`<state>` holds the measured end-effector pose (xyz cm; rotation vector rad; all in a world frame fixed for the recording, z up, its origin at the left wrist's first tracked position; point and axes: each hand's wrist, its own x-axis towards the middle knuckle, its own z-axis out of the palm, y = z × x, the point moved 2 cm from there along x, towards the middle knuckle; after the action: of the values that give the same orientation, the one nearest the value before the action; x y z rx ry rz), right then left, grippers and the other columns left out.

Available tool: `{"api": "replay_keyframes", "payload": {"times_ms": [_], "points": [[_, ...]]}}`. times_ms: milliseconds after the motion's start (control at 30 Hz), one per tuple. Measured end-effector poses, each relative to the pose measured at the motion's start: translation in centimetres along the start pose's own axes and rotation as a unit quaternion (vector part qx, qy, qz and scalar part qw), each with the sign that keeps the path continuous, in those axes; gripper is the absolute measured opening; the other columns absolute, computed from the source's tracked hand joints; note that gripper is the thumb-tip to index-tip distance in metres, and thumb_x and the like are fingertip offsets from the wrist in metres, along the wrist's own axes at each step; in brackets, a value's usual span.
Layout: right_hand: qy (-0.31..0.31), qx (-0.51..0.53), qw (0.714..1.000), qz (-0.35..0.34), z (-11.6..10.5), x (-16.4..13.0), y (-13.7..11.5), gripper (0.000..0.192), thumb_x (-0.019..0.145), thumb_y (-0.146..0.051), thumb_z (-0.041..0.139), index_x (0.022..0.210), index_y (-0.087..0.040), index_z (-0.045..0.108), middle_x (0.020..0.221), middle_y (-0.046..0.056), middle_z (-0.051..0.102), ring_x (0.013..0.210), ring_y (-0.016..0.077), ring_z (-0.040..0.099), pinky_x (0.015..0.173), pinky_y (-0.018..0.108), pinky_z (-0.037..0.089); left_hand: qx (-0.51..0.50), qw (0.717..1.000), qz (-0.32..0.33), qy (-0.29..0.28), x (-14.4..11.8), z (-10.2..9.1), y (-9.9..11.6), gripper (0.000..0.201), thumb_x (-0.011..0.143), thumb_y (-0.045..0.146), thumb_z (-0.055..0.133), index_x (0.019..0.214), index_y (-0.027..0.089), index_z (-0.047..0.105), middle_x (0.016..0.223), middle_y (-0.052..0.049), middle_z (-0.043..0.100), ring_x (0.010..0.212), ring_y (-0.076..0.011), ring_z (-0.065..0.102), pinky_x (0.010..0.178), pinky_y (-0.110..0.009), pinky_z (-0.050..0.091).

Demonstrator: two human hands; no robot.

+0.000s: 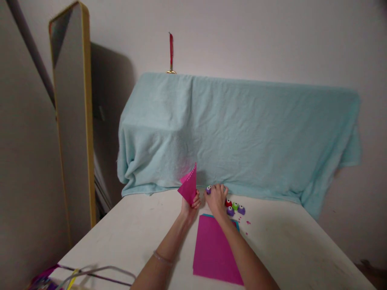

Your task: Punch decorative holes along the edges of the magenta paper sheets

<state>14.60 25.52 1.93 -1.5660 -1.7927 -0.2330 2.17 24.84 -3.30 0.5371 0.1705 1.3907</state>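
My left hand (191,204) is closed around a curled pink sheet of paper (189,188), raised above the table. A row of small punched holes runs along the sheet's upper edge. To its right, my right hand (216,198) has its fingers bent at a small purple craft punch (208,189), gripped at the thumb side; part of the grip is hidden. Beside that hand stand several more punches: a red one (228,203), a green one (235,206) and two purple ones, one of them the right purple punch (241,210).
Flat pink paper (214,251) lies under my right forearm, with a blue sheet (236,224) showing beneath it. Pink paper bits (248,222) are scattered nearby. A light blue cloth (242,137) hangs behind the white table (127,237). A tall mirror (72,121) stands left.
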Motion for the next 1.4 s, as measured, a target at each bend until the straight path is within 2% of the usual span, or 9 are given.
{"api": "replay_keyframes", "payload": {"times_ms": [100,233,333,433,633,833,1100,1267,1400], "points": [[0.002,0.214,0.976,0.039,-2.2,0.1,1.2,0.026,0.084,-0.041,0.058,0.092,-0.017,0.064,0.092,0.012,0.066,0.091,0.0274,0.059,0.085,0.041,0.044,0.020,1.000,0.000,0.000,0.1,0.0,-0.2,0.017,0.090,0.027,0.048,0.082,0.013,0.054,0.049,0.008,0.031,0.032,-0.0025,0.023,0.034,-0.016,0.015],[-0.072,0.477,0.873,0.077,-5.2,-0.7,5.5,0.040,0.077,-0.048,0.068,0.103,-0.019,0.058,0.090,0.009,0.069,0.078,0.0234,0.067,0.073,0.034,0.052,0.081,0.996,-0.018,0.026,0.2,0.8,-0.6,0.019,0.084,0.030,0.058,0.078,0.012,0.055,0.049,0.009,0.034,0.032,-0.0012,0.022,0.034,-0.015,0.017],[-0.086,0.545,0.826,0.120,-6.8,-2.3,9.6,0.045,0.068,-0.047,0.077,0.099,-0.018,0.060,0.094,0.009,0.069,0.081,0.0246,0.069,0.076,0.035,0.054,0.175,0.982,-0.011,0.075,0.0,1.8,-1.1,0.029,0.076,0.037,0.069,0.079,0.010,0.059,0.054,0.004,0.049,0.036,-0.0017,0.034,0.035,-0.015,0.021],[-0.063,0.566,0.803,0.175,-7.3,-3.7,12.5,0.048,0.069,-0.048,0.077,0.103,-0.017,0.062,0.095,0.010,0.070,0.079,0.0244,0.069,0.075,0.037,0.055,0.281,0.953,-0.025,0.111,-0.3,2.5,-1.8,0.043,0.068,0.041,0.077,0.090,0.007,0.065,0.072,-0.008,0.066,0.050,-0.0087,0.054,0.042,-0.018,0.036],[-0.036,0.613,0.761,0.210,-6.9,-4.0,13.2,0.056,0.073,-0.038,0.077,0.123,-0.022,0.058,0.082,0.001,0.066,0.068,0.0153,0.063,0.068,0.028,0.052,0.437,0.892,-0.006,0.117,-0.8,2.7,-2.6,0.050,0.065,0.049,0.076,0.089,0.007,0.069,0.078,-0.011,0.070,0.058,-0.0142,0.060,0.051,-0.022,0.044],[-0.041,0.602,0.769,0.213,-7.2,-4.1,13.3,0.060,0.068,-0.039,0.080,0.121,-0.020,0.059,0.082,0.002,0.065,0.055,0.0127,0.058,0.052,0.025,0.048,0.481,0.870,-0.001,0.110,-1.1,3.1,-2.9,0.052,0.066,0.053,0.073,0.088,0.006,0.067,0.069,-0.008,0.067,0.049,-0.0113,0.055,0.042,-0.020,0.040],[-0.070,0.607,0.752,0.248,-6.2,-4.3,14.1,0.056,0.057,-0.040,0.086,0.103,-0.018,0.064,0.092,0.006,0.068,0.067,0.0210,0.069,0.068,0.034,0.058,0.516,0.852,0.045,0.078,-1.3,3.7,-2.3,0.048,0.076,0.056,0.064,0.085,0.009,0.060,0.052,-0.003,0.060,0.033,-0.0123,0.052,0.032,-0.020,0.037],[-0.082,0.621,0.738,0.252,-6.5,-4.2,13.7,0.051,0.069,-0.046,0.077,0.109,-0.016,0.064,0.083,0.005,0.068,0.065,0.0184,0.068,0.064,0.030,0.056,0.515,0.852,0.049,0.083,-1.4,3.9,-2.5,0.047,0.075,0.056,0.064,0.086,0.010,0.058,0.049,0.000,0.057,0.033,-0.0116,0.050,0.031,-0.020,0.037],[-0.081,0.585,0.778,0.214,-7.1,-4.1,13.3,0.046,0.072,-0.051,0.072,0.102,-0.016,0.067,0.085,0.006,0.067,0.053,0.0146,0.062,0.048,0.025,0.049,0.526,0.845,0.052,0.078,-1.6,4.0,-2.5,0.045,0.074,0.056,0.065,0.080,0.012,0.057,0.047,0.002,0.053,0.032,-0.0082,0.045,0.031,-0.018,0.034]]}}
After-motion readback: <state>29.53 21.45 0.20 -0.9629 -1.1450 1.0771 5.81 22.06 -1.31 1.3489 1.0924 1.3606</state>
